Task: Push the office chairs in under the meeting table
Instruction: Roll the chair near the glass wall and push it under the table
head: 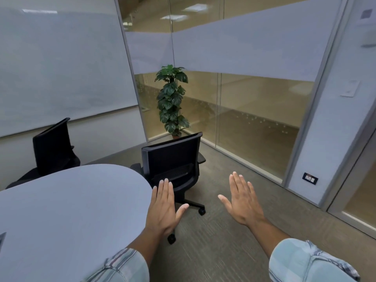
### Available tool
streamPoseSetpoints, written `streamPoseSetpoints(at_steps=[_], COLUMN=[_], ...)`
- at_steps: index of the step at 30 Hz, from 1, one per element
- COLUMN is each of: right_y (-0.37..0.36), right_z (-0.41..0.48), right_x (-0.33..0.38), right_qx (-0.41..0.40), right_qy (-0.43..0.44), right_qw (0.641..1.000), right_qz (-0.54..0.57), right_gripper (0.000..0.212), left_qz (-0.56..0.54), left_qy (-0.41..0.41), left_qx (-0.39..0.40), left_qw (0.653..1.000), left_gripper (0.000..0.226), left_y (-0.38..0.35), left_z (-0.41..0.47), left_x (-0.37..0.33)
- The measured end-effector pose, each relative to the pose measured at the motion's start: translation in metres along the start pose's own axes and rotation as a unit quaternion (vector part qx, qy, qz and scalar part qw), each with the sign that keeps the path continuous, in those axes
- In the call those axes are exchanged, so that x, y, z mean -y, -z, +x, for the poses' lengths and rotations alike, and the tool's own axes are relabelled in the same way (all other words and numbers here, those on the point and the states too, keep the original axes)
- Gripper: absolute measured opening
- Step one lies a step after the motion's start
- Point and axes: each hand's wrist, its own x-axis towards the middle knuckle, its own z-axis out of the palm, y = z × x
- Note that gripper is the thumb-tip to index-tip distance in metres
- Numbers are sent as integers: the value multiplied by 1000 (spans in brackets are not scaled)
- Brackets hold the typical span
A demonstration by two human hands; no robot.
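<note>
Office chair [173, 165] on casters stood just beside the round meeting table [67, 202], likely rolling easily if pushed at its stiff backrest top, while the left hand [163, 208] and right hand [243, 202] hovered flat, spread, empty.

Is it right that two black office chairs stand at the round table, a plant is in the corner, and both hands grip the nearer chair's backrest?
Not quite. In the head view the left hand and right hand are open, palms down, holding nothing; neither touches the nearer chair. The rest is right.
</note>
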Motion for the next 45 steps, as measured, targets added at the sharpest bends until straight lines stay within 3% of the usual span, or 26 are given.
streamPoseSetpoints(at_steps=[11,23,32,41,45], right_y=[-24,-40,-59,-92,-116], right_z=[200,327,426,543,577], right_x=[10,25,29,23,20], right_qx=[16,9,29,86,114], right_qy=[45,61,135,216,251], right_qw=[999,998,990,973,961], right_qz=[-23,-8,-11,-18,-12], right_gripper=[98,102,101,92,70], left_qz=[-7,-1,23,21,-15], left_qy=[22,60,110,193,189], left_qx=[-11,0,12,97,159], left_qw=[1000,998,994,976,969], left_gripper=[101,103,103,117,107], left_y=[-45,-54,-70,-84,-80], left_z=[157,260,331,410,435], left_x=[68,118,141,147,163])
